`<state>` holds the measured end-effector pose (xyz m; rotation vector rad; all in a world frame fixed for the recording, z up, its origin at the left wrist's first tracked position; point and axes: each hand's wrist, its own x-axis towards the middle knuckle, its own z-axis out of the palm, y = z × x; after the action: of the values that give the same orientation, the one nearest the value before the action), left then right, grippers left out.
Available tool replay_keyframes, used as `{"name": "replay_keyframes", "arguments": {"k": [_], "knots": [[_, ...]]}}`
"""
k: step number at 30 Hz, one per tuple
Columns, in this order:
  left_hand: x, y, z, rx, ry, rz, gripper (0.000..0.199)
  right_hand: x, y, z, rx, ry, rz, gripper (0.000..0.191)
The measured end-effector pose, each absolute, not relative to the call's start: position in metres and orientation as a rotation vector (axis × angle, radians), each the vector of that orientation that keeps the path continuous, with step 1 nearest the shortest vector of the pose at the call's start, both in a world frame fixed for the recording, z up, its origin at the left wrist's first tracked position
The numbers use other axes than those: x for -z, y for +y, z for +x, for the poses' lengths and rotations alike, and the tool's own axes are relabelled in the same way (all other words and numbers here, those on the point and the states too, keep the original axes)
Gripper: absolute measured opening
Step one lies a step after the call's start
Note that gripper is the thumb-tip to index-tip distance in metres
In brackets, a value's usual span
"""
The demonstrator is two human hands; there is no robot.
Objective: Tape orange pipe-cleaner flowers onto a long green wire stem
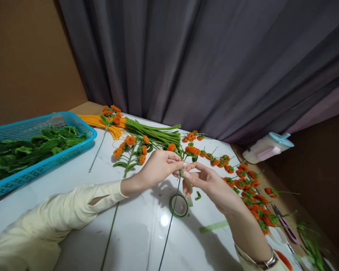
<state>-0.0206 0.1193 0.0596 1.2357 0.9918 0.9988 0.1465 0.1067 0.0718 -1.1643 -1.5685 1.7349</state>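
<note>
Wire stem [169, 226] sits pinched in the left hand's [159, 168] fingertips, apparently steadied while the right hand [207, 182] pinches floral tape [190, 202] against it.

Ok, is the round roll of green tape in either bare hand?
No, the roll lies on the glossy white tabletop, apart from the left hand and right hand.

The person's left hand [161, 168] and right hand [210, 183] meet at the top of a dark stem [168, 230], the left pinching it, the right pinching a strip of tape [189, 188] against it. Just below lies a tape roll [180, 215]. Orange flowers [246, 184] spread to the right, near scissors [285, 224] and a tilted-looking cup [267, 148]. A blue basket [49, 161] of leaves [51, 143] stands left, a grey curtain [158, 56] behind.
</note>
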Motion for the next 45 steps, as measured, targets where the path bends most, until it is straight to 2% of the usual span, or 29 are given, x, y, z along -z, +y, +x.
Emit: {"name": "replay_keyframes", "arguments": {"k": [6,11,16,21,34,45], "knots": [[-0.063,0.121,-0.024,-0.962,1.023,1.265,0.019,-0.061,0.104,0.145,-1.693,-1.428,-1.234,0.038],[-0.059,0.121,-0.027,-0.972,1.012,1.363,0.032,-0.063,0.099,0.145,-1.594,-1.463,-1.274,0.035],[-0.056,0.120,-0.026,-0.978,0.982,1.268,0.020,-0.064,0.100,0.147,-1.471,-1.565,-1.302,0.032],[-0.054,0.120,-0.025,-0.950,0.950,1.191,0.019,-0.063,0.103,0.146,-1.317,-1.656,-1.170,0.026],[-0.051,0.122,-0.024,-1.022,0.917,1.198,0.015,-0.059,0.109,0.132,-1.599,-1.278,-1.209,0.028],[-0.052,0.123,-0.025,-1.036,0.968,1.211,0.010,-0.059,0.106,0.127,-1.533,-1.179,-1.248,0.023]]}}
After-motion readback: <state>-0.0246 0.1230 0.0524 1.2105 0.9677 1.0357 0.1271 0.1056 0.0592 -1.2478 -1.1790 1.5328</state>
